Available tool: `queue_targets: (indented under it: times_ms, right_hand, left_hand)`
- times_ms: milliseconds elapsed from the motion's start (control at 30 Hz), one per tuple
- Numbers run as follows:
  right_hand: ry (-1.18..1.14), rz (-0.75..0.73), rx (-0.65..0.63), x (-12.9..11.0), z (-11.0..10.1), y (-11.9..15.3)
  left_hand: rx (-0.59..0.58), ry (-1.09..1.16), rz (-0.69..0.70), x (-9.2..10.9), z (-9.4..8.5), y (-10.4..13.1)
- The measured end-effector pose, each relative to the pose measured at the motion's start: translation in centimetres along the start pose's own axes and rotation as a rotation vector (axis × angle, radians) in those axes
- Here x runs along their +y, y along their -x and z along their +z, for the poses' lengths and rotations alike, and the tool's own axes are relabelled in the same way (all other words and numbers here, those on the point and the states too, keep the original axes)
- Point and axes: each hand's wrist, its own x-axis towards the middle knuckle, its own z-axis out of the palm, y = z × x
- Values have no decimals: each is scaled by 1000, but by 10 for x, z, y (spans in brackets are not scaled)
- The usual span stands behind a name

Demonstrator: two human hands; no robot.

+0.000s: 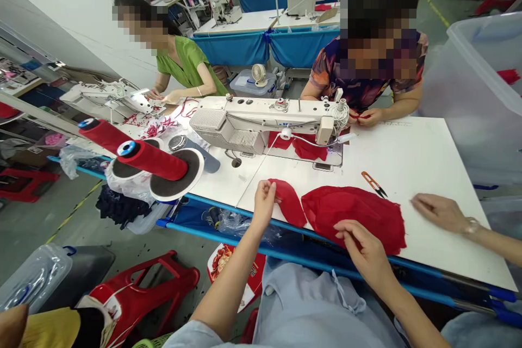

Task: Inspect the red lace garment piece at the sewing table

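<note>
My left hand [264, 204] pinches the left edge of a small curved red fabric piece [290, 204] lying on the white sewing table [420, 157]. My right hand [365, 253] is over the front edge of a larger red fabric piece [354, 206], its fingers bent and a little apart, with no cloth seen gripped in them. The two pieces lie side by side, the larger one somewhat rumpled. Orange-handled thread snips [374, 184] rest just behind the larger piece.
A white sewing machine [273, 119] stands behind the fabric. Red thread cones [159, 160] and a grey bottle [199, 152] are at left. Another person's hand [442, 211] rests at right. Two co-workers sit opposite. A clear bin [481, 98] stands at far right.
</note>
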Motion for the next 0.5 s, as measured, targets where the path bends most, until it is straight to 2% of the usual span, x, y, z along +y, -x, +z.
queue_targets:
  times_ms: [100,200,267,333,400,433,500]
  right_hand:
    - [-153,70,-72,-17,12,-9]
    - [-307,181,-114,-29,20,-16]
    - [-380,231,-129,-33,20,-19]
    - [-475,275,-134,-35,15,-21]
    - [-623,345,-149,-35,8,-21]
    - [-707,389,-155,-35,4,-22]
    - [-856,488,-131,-37,-2,-22]
  left_hand:
    - [-194,110,80,21,20,41]
    - [-375,32,219,38,34,79]
    - [-496,-32,320,45,36,91]
    - [-494,-96,445,46,33,90]
    - [-384,-146,514,42,28,79]
    - [-359,-142,485,40,25,73]
    - [-435,-57,294,35,22,62]
